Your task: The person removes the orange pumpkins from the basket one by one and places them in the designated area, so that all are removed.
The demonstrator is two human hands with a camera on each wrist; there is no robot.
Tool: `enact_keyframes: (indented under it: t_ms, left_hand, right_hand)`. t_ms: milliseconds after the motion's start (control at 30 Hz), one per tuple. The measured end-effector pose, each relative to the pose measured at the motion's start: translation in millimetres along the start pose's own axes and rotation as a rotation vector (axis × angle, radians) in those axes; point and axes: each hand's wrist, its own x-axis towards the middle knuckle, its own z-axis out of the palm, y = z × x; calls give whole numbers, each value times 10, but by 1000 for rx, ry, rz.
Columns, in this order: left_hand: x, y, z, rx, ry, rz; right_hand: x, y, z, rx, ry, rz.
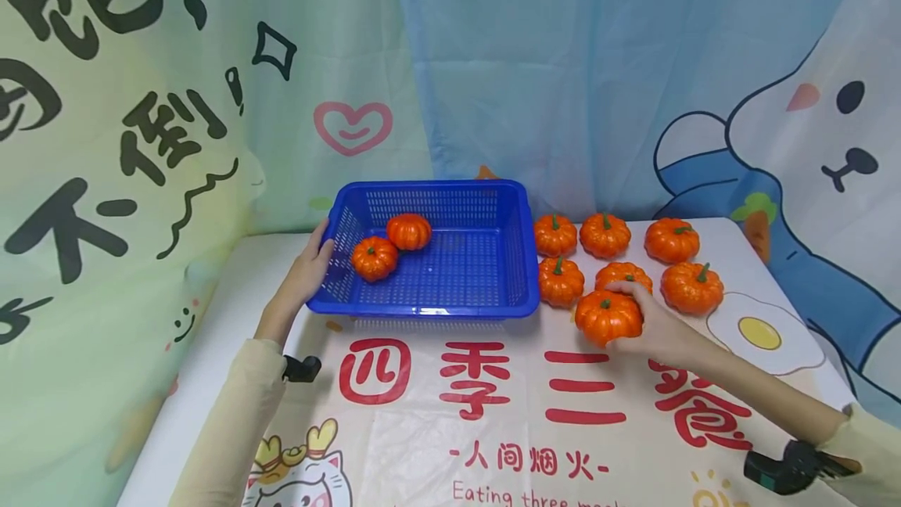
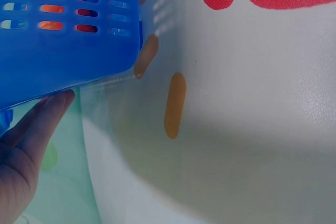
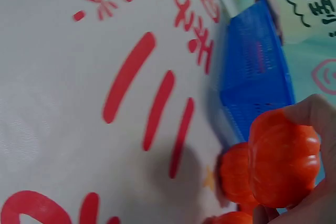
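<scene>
A small orange pumpkin (image 1: 608, 318) with a green stem is held by my right hand (image 1: 649, 322), raised just in front of other pumpkins. The right wrist view shows that pumpkin (image 3: 283, 158) between thumb and fingers. My left hand (image 1: 307, 271) touches the left side of a blue plastic basket (image 1: 436, 311). In the left wrist view its fingers (image 2: 46, 116) lie fairly straight against the basket's outer wall (image 2: 68, 59). Inside the basket, toward the left, two pumpkins sit close together, one (image 1: 375, 258) nearer me and one (image 1: 409, 231) behind.
Several pumpkins stand right of the basket, including one (image 1: 559, 282) close to its wall and one (image 1: 692, 288) farther right. A printed cloth (image 1: 422, 429) with red characters covers the table. Behind it hangs a patterned curtain (image 1: 493, 84).
</scene>
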Motion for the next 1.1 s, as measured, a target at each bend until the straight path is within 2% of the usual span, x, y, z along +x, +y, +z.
enact_keyframes:
  t_ms: [167,367,467,800,1100]
  left_hand:
    - [-4,4,-1,3,6,-1]
    - [2,10,7,-6,11,2]
    - [3,8,6,-2,9,-3]
    - [1,-1,-10,-4,3,-9]
    - [-12,22,1,-12,3,-11]
  right_hand:
    - [104,102,235,-36,-9,-13]
    - [207,113,490,-132,28,-181]
    - [239,103,564,-175,49,-232]
    - [287,144,598,-224,59,-302]
    - [267,86,575,-295,40,-254]
